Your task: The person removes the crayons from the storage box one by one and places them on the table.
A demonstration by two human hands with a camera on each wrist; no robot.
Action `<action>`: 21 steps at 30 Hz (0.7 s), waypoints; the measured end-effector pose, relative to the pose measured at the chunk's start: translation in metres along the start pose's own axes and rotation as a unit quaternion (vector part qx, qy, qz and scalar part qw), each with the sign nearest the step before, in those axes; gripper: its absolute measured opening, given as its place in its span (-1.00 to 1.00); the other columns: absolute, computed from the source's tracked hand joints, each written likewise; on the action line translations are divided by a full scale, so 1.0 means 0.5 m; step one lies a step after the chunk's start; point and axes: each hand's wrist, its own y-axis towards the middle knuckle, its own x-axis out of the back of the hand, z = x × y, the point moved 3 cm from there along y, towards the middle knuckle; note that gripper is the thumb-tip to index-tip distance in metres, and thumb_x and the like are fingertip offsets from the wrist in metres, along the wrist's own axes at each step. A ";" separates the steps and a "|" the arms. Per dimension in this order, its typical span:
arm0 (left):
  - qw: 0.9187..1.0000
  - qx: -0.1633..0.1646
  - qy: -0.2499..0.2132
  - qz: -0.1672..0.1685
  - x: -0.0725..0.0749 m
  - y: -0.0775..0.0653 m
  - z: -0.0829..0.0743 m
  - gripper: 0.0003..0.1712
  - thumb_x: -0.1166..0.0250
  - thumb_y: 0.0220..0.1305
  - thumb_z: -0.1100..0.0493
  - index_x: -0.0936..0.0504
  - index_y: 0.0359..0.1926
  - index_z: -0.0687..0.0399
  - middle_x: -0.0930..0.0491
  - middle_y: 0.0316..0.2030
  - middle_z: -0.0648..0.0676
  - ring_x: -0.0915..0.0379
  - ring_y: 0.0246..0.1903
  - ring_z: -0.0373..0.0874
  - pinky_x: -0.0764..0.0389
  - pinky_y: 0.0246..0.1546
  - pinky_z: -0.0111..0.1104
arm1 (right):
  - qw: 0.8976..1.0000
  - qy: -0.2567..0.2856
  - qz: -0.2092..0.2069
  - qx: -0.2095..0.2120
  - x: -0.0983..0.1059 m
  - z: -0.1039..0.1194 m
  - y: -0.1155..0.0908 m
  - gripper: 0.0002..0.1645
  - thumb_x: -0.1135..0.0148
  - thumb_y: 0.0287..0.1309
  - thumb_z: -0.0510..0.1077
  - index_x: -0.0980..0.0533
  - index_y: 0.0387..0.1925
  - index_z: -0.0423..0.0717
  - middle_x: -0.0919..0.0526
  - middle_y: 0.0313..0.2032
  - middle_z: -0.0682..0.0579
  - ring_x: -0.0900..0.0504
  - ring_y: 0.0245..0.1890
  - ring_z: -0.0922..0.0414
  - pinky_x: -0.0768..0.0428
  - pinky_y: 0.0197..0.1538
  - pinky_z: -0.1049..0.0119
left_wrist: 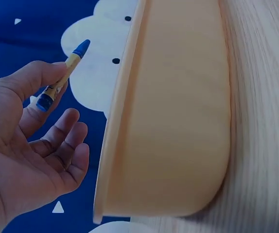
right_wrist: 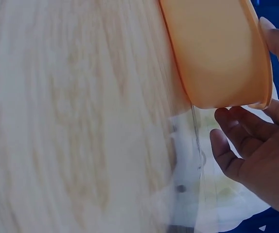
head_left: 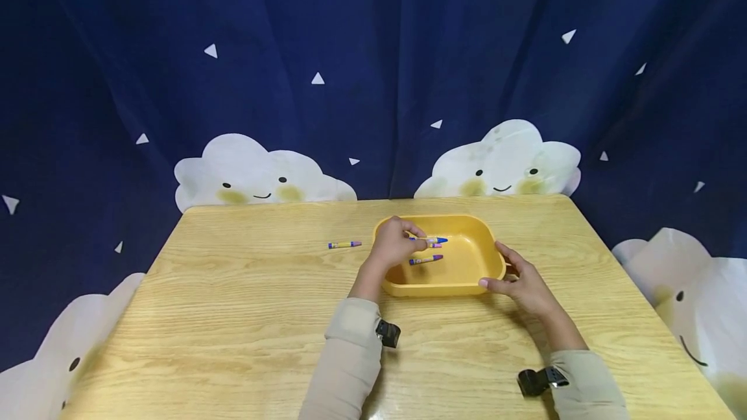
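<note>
Nearest: beige sleeves (head_left: 344, 361). Right hand (head_left: 528, 287) grips the yellow tray (head_left: 440, 290) at its right end, thumb on near rim. Left hand (head_left: 391, 244) pinches blue crayon (left_wrist: 73, 61) above the tray interior; dark print on its yellow wrapper, illegible. Inside tray: purple crayon (head_left: 426, 260); pink-tipped crayon (head_left: 436, 245) beyond, partly hidden. Another crayon (head_left: 345, 245) on wooden table (head_left: 233, 329), left of tray; label too small to read. Behind: navy curtain (head_left: 350, 18), white triangles, smiling clouds.
</note>
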 end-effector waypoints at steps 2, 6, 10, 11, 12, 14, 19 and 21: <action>1.000 -0.001 0.001 0.001 0.005 -0.005 0.002 -0.91 -0.43 -0.04 0.14 -0.72 -0.46 0.03 -0.49 -0.32 0.03 -0.35 -0.36 -0.16 -0.38 -0.35 -0.39 | 1.000 -0.001 0.001 0.001 -0.001 0.002 0.000 0.14 -0.44 -0.05 0.01 0.03 0.42 -0.16 -0.14 0.31 -0.25 -0.38 0.05 -0.14 -0.47 -0.08 0.33; 1.000 -0.003 -0.005 -0.001 0.017 -0.021 0.009 -0.92 -0.44 -0.03 0.15 -0.72 -0.46 0.02 -0.49 -0.31 -0.05 -0.39 -0.28 -0.12 -0.41 -0.29 -0.35 | 1.000 0.001 0.004 0.003 -0.002 0.004 -0.001 0.13 -0.43 -0.04 0.00 0.03 0.42 -0.17 -0.13 0.31 -0.26 -0.38 0.06 -0.17 -0.48 -0.09 0.34; 1.000 -0.007 -0.017 -0.005 0.031 -0.037 0.016 -0.92 -0.44 -0.03 0.16 -0.74 -0.45 0.03 -0.51 -0.27 -0.04 -0.39 -0.23 -0.07 -0.43 -0.27 -0.30 | 1.000 -0.001 0.000 0.008 0.000 0.003 -0.001 0.09 -0.41 -0.02 0.01 0.00 0.41 -0.18 -0.15 0.30 -0.27 -0.41 0.02 -0.18 -0.49 -0.13 0.34; 1.000 -0.007 -0.019 -0.007 0.035 -0.041 0.017 -0.92 -0.44 -0.02 0.16 -0.74 -0.45 0.03 -0.52 -0.26 -0.03 -0.40 -0.21 -0.06 -0.43 -0.26 -0.29 | 1.000 0.000 -0.003 0.010 0.000 0.003 0.000 0.09 -0.41 -0.02 0.01 -0.01 0.41 -0.19 -0.16 0.30 -0.27 -0.42 0.01 -0.18 -0.49 -0.15 0.34; 1.000 -0.008 -0.022 -0.008 0.040 -0.045 0.019 -0.92 -0.44 -0.02 0.16 -0.74 -0.44 0.03 -0.51 -0.26 -0.03 -0.40 -0.20 -0.04 -0.43 -0.26 -0.28 | 1.000 0.002 -0.004 0.010 0.000 0.003 0.000 0.08 -0.41 -0.01 0.01 -0.01 0.41 -0.19 -0.16 0.30 -0.27 -0.42 0.00 -0.18 -0.49 -0.16 0.35; 0.999 -0.011 -0.033 -0.010 0.049 -0.053 0.025 -0.91 -0.43 -0.02 0.17 -0.73 -0.43 0.05 -0.51 -0.26 -0.01 -0.40 -0.19 0.01 -0.44 -0.27 -0.27 | 1.000 0.005 -0.009 0.011 0.000 0.002 0.001 0.08 -0.41 -0.01 0.00 -0.01 0.40 -0.20 -0.15 0.30 -0.28 -0.43 -0.01 -0.19 -0.50 -0.19 0.37; 0.998 -0.024 -0.048 -0.024 0.072 -0.068 0.048 -0.89 -0.41 -0.06 0.22 -0.70 -0.42 0.10 -0.50 -0.31 0.05 -0.41 -0.22 0.06 -0.44 -0.30 -0.26 | 1.000 0.013 -0.009 0.003 -0.003 0.000 0.001 0.11 -0.43 -0.04 0.01 -0.01 0.41 -0.20 -0.14 0.30 -0.26 -0.43 -0.02 -0.16 -0.50 -0.18 0.43; 0.998 -0.021 -0.052 -0.028 0.081 -0.074 0.058 -0.89 -0.42 -0.05 0.22 -0.70 -0.41 0.10 -0.50 -0.29 0.04 -0.42 -0.23 0.03 -0.46 -0.30 -0.27 | 1.000 0.014 -0.010 -0.002 -0.004 0.000 0.001 0.12 -0.44 -0.06 0.03 -0.01 0.41 -0.17 -0.15 0.30 -0.25 -0.42 -0.01 -0.15 -0.49 -0.17 0.43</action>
